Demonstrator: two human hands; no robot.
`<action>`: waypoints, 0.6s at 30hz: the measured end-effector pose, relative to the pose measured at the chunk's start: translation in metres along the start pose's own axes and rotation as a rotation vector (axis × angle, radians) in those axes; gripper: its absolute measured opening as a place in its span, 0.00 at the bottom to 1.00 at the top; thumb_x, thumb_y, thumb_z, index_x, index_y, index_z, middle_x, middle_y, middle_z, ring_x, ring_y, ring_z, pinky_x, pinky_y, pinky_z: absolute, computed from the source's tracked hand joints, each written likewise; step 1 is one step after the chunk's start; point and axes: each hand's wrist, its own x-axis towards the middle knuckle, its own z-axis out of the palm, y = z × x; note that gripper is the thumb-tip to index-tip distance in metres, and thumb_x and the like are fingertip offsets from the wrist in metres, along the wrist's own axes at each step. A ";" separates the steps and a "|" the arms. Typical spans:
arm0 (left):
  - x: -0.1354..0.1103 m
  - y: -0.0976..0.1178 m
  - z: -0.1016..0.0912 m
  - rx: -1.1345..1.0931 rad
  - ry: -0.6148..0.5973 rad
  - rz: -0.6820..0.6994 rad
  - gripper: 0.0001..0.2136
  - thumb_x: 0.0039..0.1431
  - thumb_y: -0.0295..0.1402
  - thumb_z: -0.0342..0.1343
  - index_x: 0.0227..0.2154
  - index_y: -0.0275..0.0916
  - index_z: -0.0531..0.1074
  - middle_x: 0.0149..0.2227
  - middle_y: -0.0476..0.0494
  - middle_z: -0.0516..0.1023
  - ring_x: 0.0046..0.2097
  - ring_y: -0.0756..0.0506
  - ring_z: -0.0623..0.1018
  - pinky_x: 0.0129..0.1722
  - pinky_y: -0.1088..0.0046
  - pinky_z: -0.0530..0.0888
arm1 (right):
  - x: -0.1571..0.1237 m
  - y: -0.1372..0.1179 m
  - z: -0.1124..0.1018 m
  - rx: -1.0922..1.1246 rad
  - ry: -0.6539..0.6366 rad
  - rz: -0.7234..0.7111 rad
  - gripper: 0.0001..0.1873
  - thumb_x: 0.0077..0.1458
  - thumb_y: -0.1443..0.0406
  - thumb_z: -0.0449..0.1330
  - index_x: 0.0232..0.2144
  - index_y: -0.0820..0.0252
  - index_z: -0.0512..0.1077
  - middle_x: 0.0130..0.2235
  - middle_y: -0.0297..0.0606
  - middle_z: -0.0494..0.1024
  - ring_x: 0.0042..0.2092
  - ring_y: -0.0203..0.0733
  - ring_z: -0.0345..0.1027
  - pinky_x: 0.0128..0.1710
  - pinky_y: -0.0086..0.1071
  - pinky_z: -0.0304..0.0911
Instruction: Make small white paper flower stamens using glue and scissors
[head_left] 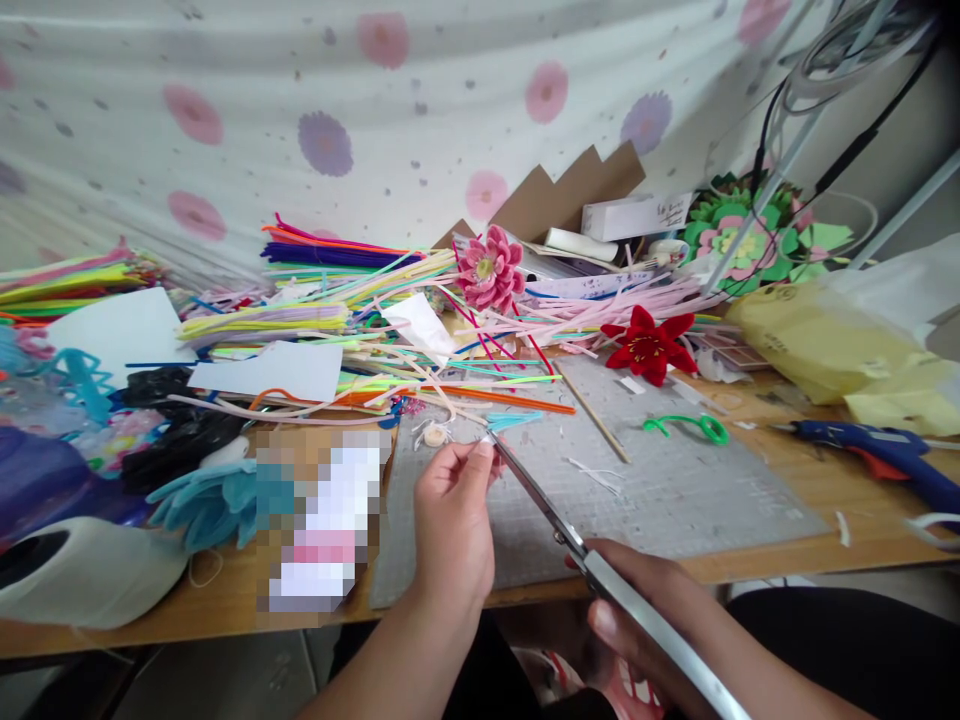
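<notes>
My left hand (457,510) is closed in a pinch over the grey cutting mat (675,480). Between thumb and fingers is a small whitish piece that is too small to name. My right hand (637,610) is wrapped around a pair of metal scissors (529,485), whose narrow tips reach the left fingertips. Whether the blades are apart is too fine to tell. Just beyond the left hand lie a small cream coil (435,434) with pale threads and some light-blue strips (514,420). Thin white scraps (592,475) rest on the mat to the right.
Bundles of coloured pipe cleaners (345,255) crowd the back. A pink flower (490,270), a red flower (649,345), a wooden stick (596,412) and a green curl (686,428) lie ahead. A blue glue gun (877,450) is right; a white roll (97,570) stands left.
</notes>
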 end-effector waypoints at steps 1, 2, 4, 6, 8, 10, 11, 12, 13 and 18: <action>0.000 0.000 0.000 0.004 -0.001 0.000 0.07 0.50 0.33 0.62 0.22 0.36 0.73 0.27 0.47 0.78 0.34 0.48 0.76 0.39 0.71 0.72 | 0.000 0.001 0.001 -0.025 0.020 -0.001 0.29 0.56 0.44 0.50 0.43 0.63 0.69 0.28 0.41 0.76 0.27 0.40 0.68 0.26 0.29 0.63; 0.000 0.000 0.000 0.007 -0.001 0.002 0.07 0.50 0.33 0.62 0.22 0.36 0.73 0.27 0.47 0.78 0.34 0.49 0.76 0.39 0.72 0.72 | 0.001 0.002 0.001 -0.041 0.040 -0.007 0.30 0.55 0.43 0.50 0.43 0.63 0.69 0.28 0.41 0.75 0.29 0.41 0.68 0.26 0.30 0.63; 0.000 -0.001 0.000 0.010 0.002 0.007 0.07 0.51 0.32 0.62 0.22 0.36 0.73 0.27 0.47 0.78 0.34 0.49 0.76 0.39 0.72 0.71 | 0.001 0.003 0.002 -0.033 0.050 -0.024 0.30 0.54 0.43 0.50 0.42 0.62 0.70 0.28 0.40 0.74 0.30 0.40 0.67 0.26 0.28 0.62; 0.000 0.000 -0.001 0.012 0.002 0.011 0.07 0.51 0.32 0.62 0.22 0.36 0.73 0.27 0.47 0.78 0.34 0.49 0.76 0.39 0.72 0.71 | 0.001 0.001 0.002 0.017 0.018 -0.026 0.28 0.56 0.43 0.50 0.41 0.61 0.69 0.27 0.37 0.72 0.27 0.37 0.65 0.24 0.26 0.60; 0.000 0.000 0.000 0.006 0.003 0.011 0.07 0.50 0.32 0.62 0.22 0.36 0.73 0.27 0.47 0.78 0.34 0.49 0.76 0.39 0.71 0.71 | 0.001 -0.001 0.001 0.053 -0.005 -0.020 0.27 0.56 0.44 0.50 0.39 0.61 0.68 0.26 0.34 0.70 0.24 0.34 0.62 0.22 0.25 0.58; 0.000 0.001 0.000 -0.003 0.003 0.008 0.07 0.50 0.32 0.62 0.22 0.36 0.73 0.27 0.46 0.78 0.34 0.48 0.76 0.39 0.71 0.71 | 0.001 -0.005 -0.001 0.059 -0.011 -0.023 0.26 0.55 0.43 0.51 0.35 0.61 0.67 0.25 0.33 0.69 0.24 0.33 0.61 0.23 0.25 0.58; -0.001 0.001 0.000 -0.009 0.003 0.005 0.07 0.49 0.32 0.62 0.22 0.36 0.72 0.27 0.46 0.78 0.34 0.48 0.76 0.39 0.71 0.71 | 0.001 -0.007 -0.002 0.055 -0.013 -0.032 0.26 0.55 0.43 0.51 0.33 0.61 0.67 0.25 0.33 0.68 0.26 0.34 0.61 0.24 0.25 0.58; -0.001 0.002 0.001 -0.017 0.002 -0.001 0.07 0.49 0.32 0.63 0.21 0.36 0.72 0.27 0.46 0.78 0.34 0.49 0.76 0.39 0.71 0.71 | 0.000 -0.008 -0.002 0.053 -0.016 -0.045 0.26 0.55 0.43 0.51 0.31 0.61 0.66 0.25 0.34 0.68 0.27 0.34 0.61 0.26 0.25 0.58; -0.001 0.003 0.001 -0.030 0.000 -0.012 0.07 0.48 0.31 0.63 0.21 0.36 0.72 0.26 0.46 0.78 0.34 0.49 0.76 0.39 0.71 0.71 | 0.000 -0.009 -0.003 0.062 -0.022 -0.055 0.27 0.55 0.42 0.51 0.31 0.61 0.66 0.26 0.34 0.68 0.27 0.34 0.61 0.26 0.25 0.58; 0.001 0.009 -0.002 -0.163 -0.053 -0.133 0.08 0.45 0.30 0.64 0.20 0.36 0.71 0.25 0.47 0.77 0.33 0.48 0.77 0.38 0.70 0.73 | -0.004 -0.001 -0.001 0.285 -0.134 0.116 0.35 0.52 0.38 0.50 0.44 0.61 0.65 0.22 0.30 0.65 0.20 0.30 0.57 0.18 0.23 0.54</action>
